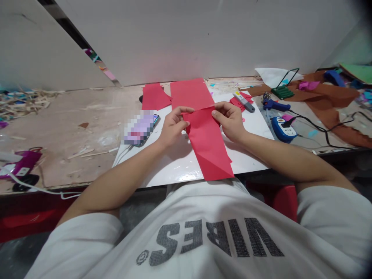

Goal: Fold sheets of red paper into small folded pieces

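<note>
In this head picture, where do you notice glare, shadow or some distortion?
Head view: glare spots on the white board near its front edge; soft shadow on it below the left hand; mosaic blocks over most of the phone; top right corner darkened; edges of the held red paper reasonably clear.

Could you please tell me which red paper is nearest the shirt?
The red sheet pinched by the left hand and right hand; other red pieces lie farther away.

Room between left forearm (128, 170) and held red paper (205, 133); phone (142, 130) blocks left, cutter (244, 102) right
</note>
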`<action>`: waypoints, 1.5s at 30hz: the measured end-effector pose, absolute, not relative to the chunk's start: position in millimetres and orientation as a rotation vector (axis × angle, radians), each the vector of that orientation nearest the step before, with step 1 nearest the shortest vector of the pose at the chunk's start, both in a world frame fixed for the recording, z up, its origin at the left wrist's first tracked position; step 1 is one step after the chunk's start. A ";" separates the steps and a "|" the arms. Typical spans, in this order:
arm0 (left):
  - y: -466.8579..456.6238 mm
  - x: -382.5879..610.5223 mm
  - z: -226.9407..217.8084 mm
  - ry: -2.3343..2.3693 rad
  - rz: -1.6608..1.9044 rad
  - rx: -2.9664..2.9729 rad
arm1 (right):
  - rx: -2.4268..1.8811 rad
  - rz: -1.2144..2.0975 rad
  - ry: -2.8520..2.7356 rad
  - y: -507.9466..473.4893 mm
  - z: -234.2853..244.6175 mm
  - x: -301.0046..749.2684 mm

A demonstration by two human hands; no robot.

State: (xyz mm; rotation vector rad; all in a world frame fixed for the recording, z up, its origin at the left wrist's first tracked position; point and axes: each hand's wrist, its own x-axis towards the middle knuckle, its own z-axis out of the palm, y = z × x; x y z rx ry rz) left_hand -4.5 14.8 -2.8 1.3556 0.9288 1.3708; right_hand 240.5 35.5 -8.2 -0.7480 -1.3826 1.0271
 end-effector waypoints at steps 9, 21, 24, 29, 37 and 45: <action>15.9 -5.1 -11.0 0.950 1.355 1.494 | -0.702 0.938 -1.368 42.8 -16.5 242.9; 17.0 -0.9 -20.7 0.864 1.246 1.522 | -0.690 0.922 -1.422 50.4 -23.7 250.3; 18.0 -1.6 -22.7 0.889 1.310 1.595 | -0.706 0.937 -1.411 51.5 -23.3 250.8; 19.6 -4.4 -22.7 1.037 1.495 1.734 | -0.668 0.979 -1.384 49.6 -22.4 247.9; 20.3 -3.4 -24.2 1.126 1.661 1.759 | -0.685 0.904 -1.433 38.6 -19.3 243.2; 17.0 -2.6 -20.9 1.092 1.735 1.752 | -0.728 0.790 -1.454 29.1 -14.5 237.7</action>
